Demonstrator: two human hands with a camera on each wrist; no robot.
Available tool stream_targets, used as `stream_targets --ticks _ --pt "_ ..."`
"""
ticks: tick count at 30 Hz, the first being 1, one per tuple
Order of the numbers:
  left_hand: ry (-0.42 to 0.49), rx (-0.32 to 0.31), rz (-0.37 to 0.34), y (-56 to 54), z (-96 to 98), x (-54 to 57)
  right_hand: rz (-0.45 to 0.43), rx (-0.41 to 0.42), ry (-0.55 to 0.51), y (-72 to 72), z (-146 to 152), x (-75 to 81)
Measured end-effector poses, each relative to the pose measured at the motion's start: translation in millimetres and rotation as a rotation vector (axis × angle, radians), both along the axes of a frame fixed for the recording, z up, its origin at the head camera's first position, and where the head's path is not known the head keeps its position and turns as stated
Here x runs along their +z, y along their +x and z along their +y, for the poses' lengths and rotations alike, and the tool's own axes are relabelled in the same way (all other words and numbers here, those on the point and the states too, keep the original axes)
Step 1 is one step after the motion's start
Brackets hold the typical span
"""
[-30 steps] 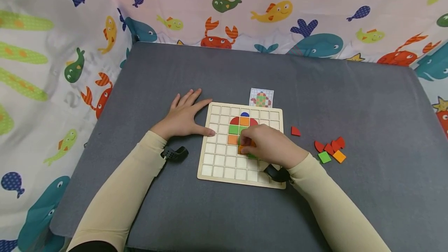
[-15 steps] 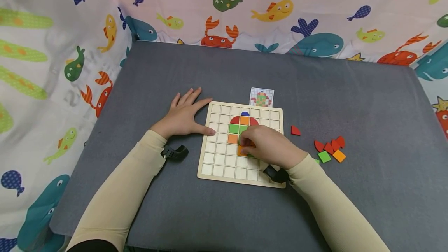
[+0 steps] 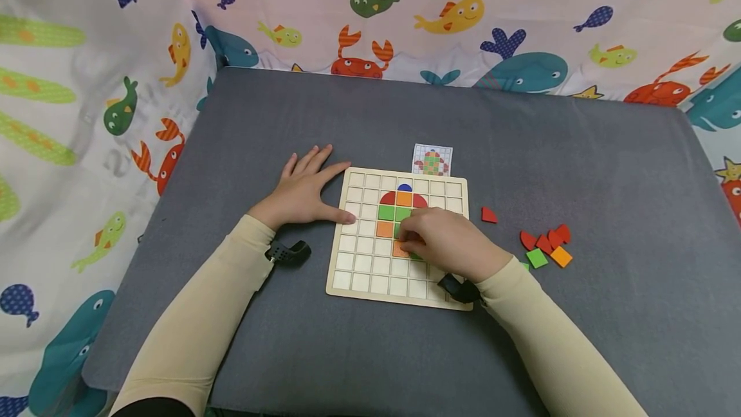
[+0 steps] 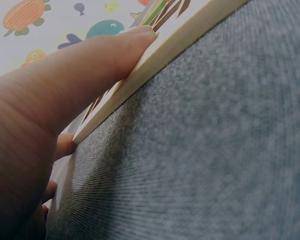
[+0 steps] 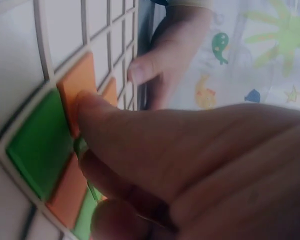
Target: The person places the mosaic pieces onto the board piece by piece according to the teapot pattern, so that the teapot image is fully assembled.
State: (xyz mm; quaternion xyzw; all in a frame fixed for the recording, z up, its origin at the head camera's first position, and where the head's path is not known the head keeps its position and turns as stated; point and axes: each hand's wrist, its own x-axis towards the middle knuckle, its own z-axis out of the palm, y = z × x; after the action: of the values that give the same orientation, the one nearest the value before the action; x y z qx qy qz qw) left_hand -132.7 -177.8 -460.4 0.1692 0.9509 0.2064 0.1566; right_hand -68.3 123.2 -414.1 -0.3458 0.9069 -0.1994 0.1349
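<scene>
A wooden grid board (image 3: 341,289) lies on the grey table, with coloured tiles forming a pattern in its middle. My right hand (image 3: 454,242) reaches over it with curled fingers. Its thumb is on an orange square tile (image 5: 80,75), which sits in a grid cell beside a green square tile (image 5: 37,147). The finger pads are mostly hidden in the head view. My left hand (image 3: 302,193) lies spread at the board's left side. Its thumb (image 4: 117,50) rests on the rim, and the index fingertip touches the upper left corner.
A small printed pattern card (image 3: 432,159) pokes out behind the board. To the right lie loose red pieces (image 3: 527,240), a green square (image 3: 536,258) and an orange square (image 3: 561,257). A single red piece (image 3: 489,215) lies nearer the board. A fish-print cloth (image 3: 405,37) hangs behind.
The orange tile under my right thumb now lies flatter in its cell and shows more of its face. My right fingers have shifted very slightly; the left hand stays still.
</scene>
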Motion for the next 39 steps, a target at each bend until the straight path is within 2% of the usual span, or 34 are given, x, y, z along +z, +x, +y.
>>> stream_targets --ticks 9,15,22,30,39 --pt "0.001 0.006 0.013 1.3 -4.8 -2.0 0.003 -0.033 -0.007 0.1 16 3.8" --pt "0.013 -0.008 0.005 -1.8 1.1 -1.2 -0.011 -0.121 0.004 2.0 45 7.7" --pt "0.014 -0.008 0.007 -3.1 1.8 1.4 -0.067 -0.232 0.046 2.1 75 15.5" --pt "0.008 -0.007 0.002 -2.9 0.9 1.1 -0.087 -0.258 0.049 10.2 106 19.1" --pt "0.017 -0.009 -0.005 -1.5 -0.3 0.1 -0.106 -0.281 0.085 19.5 129 16.5"
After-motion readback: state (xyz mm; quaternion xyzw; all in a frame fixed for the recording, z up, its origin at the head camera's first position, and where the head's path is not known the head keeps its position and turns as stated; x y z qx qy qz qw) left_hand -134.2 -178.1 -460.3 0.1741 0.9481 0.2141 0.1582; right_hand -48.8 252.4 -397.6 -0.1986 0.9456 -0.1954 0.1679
